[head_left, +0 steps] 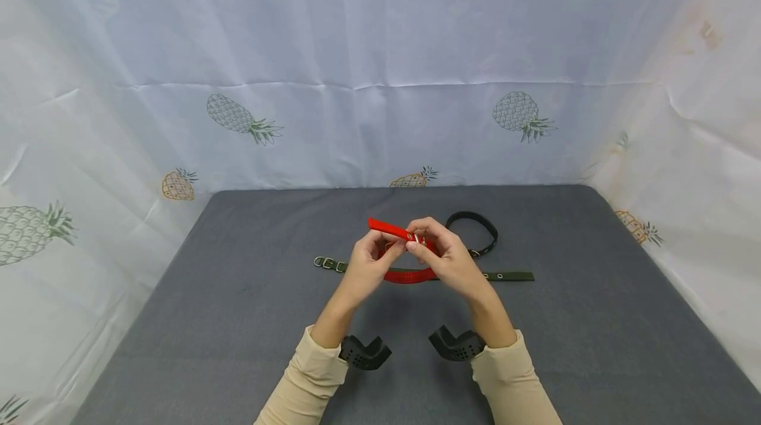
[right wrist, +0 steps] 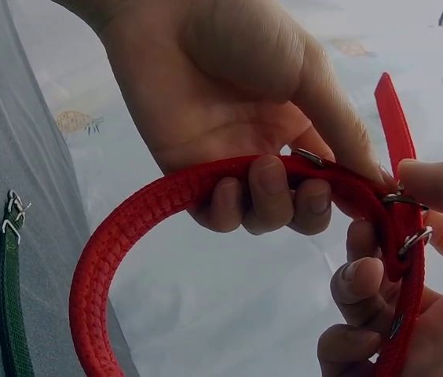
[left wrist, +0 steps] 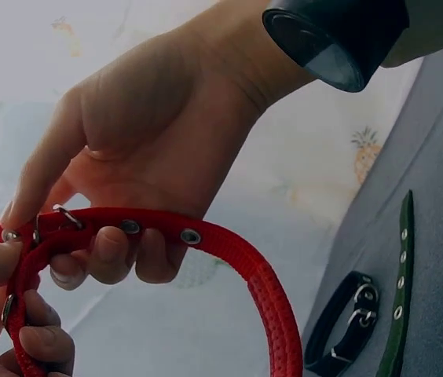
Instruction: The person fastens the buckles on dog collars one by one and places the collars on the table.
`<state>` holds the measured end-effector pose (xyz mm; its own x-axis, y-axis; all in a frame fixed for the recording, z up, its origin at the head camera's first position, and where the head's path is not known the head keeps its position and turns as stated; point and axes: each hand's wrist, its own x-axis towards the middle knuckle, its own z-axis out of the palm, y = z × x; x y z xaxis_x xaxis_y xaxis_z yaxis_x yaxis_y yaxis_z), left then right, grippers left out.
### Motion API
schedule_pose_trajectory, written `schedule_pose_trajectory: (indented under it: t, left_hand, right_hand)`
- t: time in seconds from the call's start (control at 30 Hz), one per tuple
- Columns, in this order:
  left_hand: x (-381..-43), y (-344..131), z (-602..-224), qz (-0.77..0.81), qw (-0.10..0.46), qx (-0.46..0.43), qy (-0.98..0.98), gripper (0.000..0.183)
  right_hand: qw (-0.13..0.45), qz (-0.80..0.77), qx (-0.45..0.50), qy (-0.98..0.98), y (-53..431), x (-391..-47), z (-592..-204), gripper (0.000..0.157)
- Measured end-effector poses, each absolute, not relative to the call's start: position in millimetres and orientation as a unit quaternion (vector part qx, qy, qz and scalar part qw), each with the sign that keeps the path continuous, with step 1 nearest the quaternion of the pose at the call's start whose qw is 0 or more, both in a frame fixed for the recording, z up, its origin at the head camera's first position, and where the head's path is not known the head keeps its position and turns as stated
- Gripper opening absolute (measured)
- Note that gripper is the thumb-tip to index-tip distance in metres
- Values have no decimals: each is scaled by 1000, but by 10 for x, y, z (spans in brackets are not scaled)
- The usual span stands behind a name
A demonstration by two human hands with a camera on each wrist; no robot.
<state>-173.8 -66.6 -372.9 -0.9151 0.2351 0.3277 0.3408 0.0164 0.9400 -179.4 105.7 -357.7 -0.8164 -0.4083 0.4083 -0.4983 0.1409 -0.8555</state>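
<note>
A red collar (head_left: 410,277) with metal eyelets is held up over the table between both hands, bent into a loop. My left hand (head_left: 365,270) grips one side of it, fingers curled round the band and thumb near the buckle. On the other side, my right hand (head_left: 454,263) pinches the collar by its buckle (right wrist: 404,199), its other fingers wrapped round the strap. The strap's tip (right wrist: 394,118) passes through the buckle and sticks out past it, pointing up and left in the head view. Thumbs and fingertips of both hands meet at the metal hardware.
A green collar (head_left: 518,276) lies stretched out on the grey table (head_left: 238,319), partly hidden behind the hands. Behind the right hand, a black collar (head_left: 495,233) lies buckled in a loop. White curtains (head_left: 368,134) printed with pineapples stand behind and beside the table.
</note>
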Motion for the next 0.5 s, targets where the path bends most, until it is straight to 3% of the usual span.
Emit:
schedule_pose_trajectory:
  t: [0.33,0.5]
  left_hand:
    - [-1729,-656,-3705,-673,55,-189,-713,17]
    - [-1731,-641,-3719,-672,57,-184,-715,18]
  right_hand:
    - [37,604,297,-739,1053,-1798,-3583,14]
    - [36,627,290,-722,1034,-1796,-3586,20]
